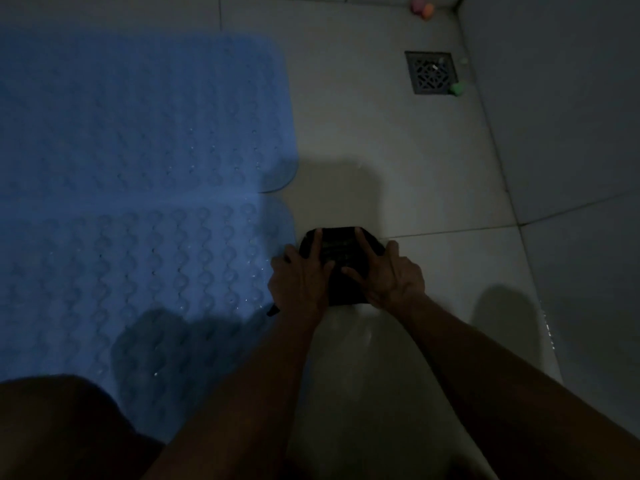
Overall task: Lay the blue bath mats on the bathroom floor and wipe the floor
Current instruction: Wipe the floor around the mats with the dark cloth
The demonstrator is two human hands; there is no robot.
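Down on the pale tiled floor (pixel 433 174), both of the person's hands press flat on a dark folded cloth (pixel 341 251) just beside the right edge of the nearer blue bath mat (pixel 138 271). The left hand (pixel 301 278) lies on the cloth's left part with its fingers straight and spread, the outermost finger reaching over toward the mat's rim. The right hand (pixel 388 275) covers the cloth's right part, fingers likewise straight and apart, thumb pointing inward. Neither hand curls round the cloth; they bear down on it. A small dark corner of the cloth pokes out beneath the left wrist.

The farther blue bath mat (pixel 145 109) lies flat beyond the nearer one, their long edges meeting or nearly so. Both show rows of bumps and a few glints of wet. A square floor drain (pixel 431 72) sits near the wall (pixel 571 98), with a small green object (pixel 459 88) at its corner. Two small objects, pink and orange (pixel 423 6), stand in the far corner. A dark knee (pixel 62 427) fills the lower left.
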